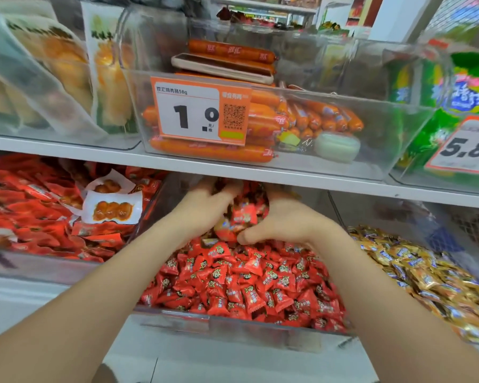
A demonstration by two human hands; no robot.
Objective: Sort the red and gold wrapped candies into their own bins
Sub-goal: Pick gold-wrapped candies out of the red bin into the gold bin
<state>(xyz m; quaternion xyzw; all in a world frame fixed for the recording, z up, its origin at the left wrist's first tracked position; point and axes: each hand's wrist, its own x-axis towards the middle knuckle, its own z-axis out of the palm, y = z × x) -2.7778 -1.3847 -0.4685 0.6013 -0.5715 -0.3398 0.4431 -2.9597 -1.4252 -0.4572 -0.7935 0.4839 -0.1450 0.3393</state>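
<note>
Edges: the white shelf board (pixel 177 163) runs low over the back of the middle bin (pixel 233 326). Both hands work in the gap under its front edge. The bin's clear side walls stand close beside each forearm.

Left hand (pixel 202 208): deep at the back of the middle bin, fingers blurred and buried in wrappers; grip cannot be told.
Right hand (pixel 285 223): fingers and thumb curled narrow round a clump of red candies (pixel 246 283), lifted just above the heap. One gold-looking wrapper (pixel 222 224) shows in the clump, too blurred to be sure.

Containers: the middle bin is heaped with red candies to its front rim. The right bin (pixel 340 217), touching it, holds gold candies (pixel 426 272). The left bin (pixel 25 265) holds red packets (pixel 39 217). On the board above, a clear sausage bin (pixel 371 150) carries an orange price tag (pixel 199 111); green packs (pixel 432 87) sit to its right.

Room: white shop shelving, more shelves far behind.
</note>
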